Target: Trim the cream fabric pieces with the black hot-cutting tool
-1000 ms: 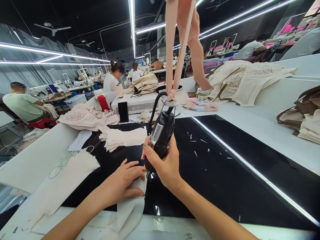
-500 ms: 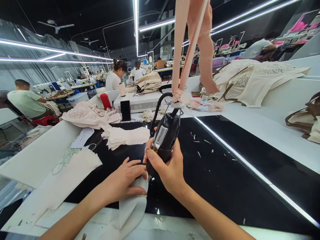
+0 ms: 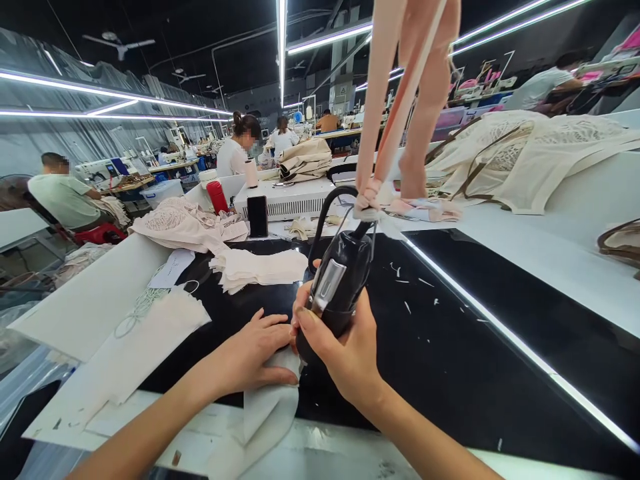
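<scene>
My right hand point(image 3: 345, 353) is wrapped around a black handheld electric fabric trimmer point(image 3: 336, 283) with a silver switch plate. Its upper end is tied to hanging pink fabric strips point(image 3: 383, 120), and a black cord loops from it. The cutting end is hidden low behind my fingers, beside the edge of a pale fabric piece point(image 3: 273, 410). Flat on that fabric lies my left hand point(image 3: 255, 353), fingers stretched and thumb apart, its fingertips close to the trimmer. The fabric hangs toward the table's front edge.
A stack of pale cut pieces point(image 3: 263, 267) lies on the black tabletop point(image 3: 450, 373), with more fabric point(image 3: 150, 340) at left. Behind stand a phone point(image 3: 258, 216), a red flask point(image 3: 217, 198) and a thread cone point(image 3: 251, 173). White thread scraps lie right. Lace garments point(image 3: 525, 160) and co-workers are farther off.
The whole view has shifted, so things appear slightly farther right. My hands, the trimmer and the fabric keep nearly the same places relative to one another.
</scene>
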A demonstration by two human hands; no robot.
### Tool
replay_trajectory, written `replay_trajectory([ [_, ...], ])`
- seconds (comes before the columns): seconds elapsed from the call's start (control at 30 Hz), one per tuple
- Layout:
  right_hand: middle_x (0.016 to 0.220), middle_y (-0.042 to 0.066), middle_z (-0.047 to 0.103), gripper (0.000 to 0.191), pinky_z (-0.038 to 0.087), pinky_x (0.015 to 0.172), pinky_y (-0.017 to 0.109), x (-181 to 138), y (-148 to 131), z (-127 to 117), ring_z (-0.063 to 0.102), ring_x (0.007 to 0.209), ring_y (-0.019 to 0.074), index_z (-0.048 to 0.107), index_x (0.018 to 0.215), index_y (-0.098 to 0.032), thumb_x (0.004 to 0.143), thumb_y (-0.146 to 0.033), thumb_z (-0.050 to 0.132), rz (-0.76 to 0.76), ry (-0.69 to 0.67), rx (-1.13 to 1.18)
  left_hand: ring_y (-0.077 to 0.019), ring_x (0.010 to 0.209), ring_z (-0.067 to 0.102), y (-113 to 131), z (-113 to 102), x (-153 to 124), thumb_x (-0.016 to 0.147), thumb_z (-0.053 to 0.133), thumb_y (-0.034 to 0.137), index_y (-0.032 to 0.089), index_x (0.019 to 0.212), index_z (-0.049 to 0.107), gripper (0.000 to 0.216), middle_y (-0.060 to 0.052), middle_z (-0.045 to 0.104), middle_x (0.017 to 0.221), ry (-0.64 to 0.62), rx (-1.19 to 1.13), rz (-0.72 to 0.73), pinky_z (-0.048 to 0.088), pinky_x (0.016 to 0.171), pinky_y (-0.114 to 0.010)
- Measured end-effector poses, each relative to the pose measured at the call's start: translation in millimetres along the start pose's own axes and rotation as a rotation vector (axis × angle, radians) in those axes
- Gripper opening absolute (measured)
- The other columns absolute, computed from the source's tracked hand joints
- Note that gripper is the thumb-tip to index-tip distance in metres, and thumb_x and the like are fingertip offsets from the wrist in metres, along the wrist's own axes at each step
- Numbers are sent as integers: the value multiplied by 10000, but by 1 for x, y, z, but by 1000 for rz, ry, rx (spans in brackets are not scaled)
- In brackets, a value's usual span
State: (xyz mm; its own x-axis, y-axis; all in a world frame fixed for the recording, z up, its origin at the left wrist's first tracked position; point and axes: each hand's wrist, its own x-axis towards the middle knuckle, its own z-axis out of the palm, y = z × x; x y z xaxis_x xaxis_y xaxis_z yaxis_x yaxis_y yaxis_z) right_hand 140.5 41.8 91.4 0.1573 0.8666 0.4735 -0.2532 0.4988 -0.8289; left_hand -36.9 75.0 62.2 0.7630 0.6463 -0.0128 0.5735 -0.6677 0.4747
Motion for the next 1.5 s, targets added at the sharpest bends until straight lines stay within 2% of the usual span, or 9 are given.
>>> replay_trajectory([
  [0.3,864,-19,614,262,557,527,289,0,3,-2,598,664,153,574,1015,-278,861,-369,767,17,25,-50,-339,1558,402,5,-6,0,874,882,200,256,1283,701,450,-83,676,1428,-22,-11,-5,257,1298,-650],
  [0.77,841,-11,648,223,567,551,304,-4,0,2,612,647,156,597,991,-265,852,-334,758,7,24,-53,-362,1525,438,5,-4,-5,833,935,267,249,1392,633,635,-108,602,1524,23,80,36,317,1280,-637],
  [0.83,820,-19,651,234,574,561,310,-4,-1,1,612,626,152,586,980,-266,846,-334,766,0,25,-66,-352,1439,530,9,5,-14,864,910,270,226,1404,613,617,-125,612,1496,125,170,20,426,1228,-580],
  [0.9,799,-31,654,246,576,565,311,-4,-2,0,613,604,147,565,955,-267,845,-332,776,-6,19,-68,-308,1229,663,17,19,-27,959,803,223,206,1309,648,383,-118,679,1342,255,280,-65,584,1047,-468],
  [1.0,781,-39,656,257,574,551,303,-1,-6,-1,619,588,144,544,929,-269,850,-329,781,-20,16,-56,-245,864,705,30,41,-45,1028,670,173,206,1086,680,68,-46,709,987,250,425,-112,629,790,-384],
  [1.07,764,-46,651,265,567,530,292,1,-9,-2,618,570,141,538,933,-273,851,-327,785,-27,9,-31,-237,832,701,34,50,-51,1025,634,119,208,1074,670,107,-35,700,951,251,462,-101,621,751,-361],
  [1.13,752,-52,648,270,557,511,277,3,-12,-4,614,553,136,537,943,-276,853,-313,788,-32,3,-7,-236,909,716,33,51,-53,1009,599,43,209,1154,655,227,-46,716,1032,270,455,-63,622,802,-347],
  [1.3,773,-40,667,287,570,499,278,5,-13,-12,614,550,139,563,1007,-281,878,-365,805,-59,23,-3,-212,1207,692,11,33,-50,994,527,-52,234,1221,647,385,-31,740,1201,258,356,150,493,1170,-403],
  [1.5,843,-37,695,358,607,543,287,1,-11,-21,656,589,143,594,1202,-340,922,-389,811,-56,-46,-4,-190,1231,697,-3,25,-40,1039,517,16,198,1252,675,321,-47,755,1265,339,320,285,489,1198,-393],
])
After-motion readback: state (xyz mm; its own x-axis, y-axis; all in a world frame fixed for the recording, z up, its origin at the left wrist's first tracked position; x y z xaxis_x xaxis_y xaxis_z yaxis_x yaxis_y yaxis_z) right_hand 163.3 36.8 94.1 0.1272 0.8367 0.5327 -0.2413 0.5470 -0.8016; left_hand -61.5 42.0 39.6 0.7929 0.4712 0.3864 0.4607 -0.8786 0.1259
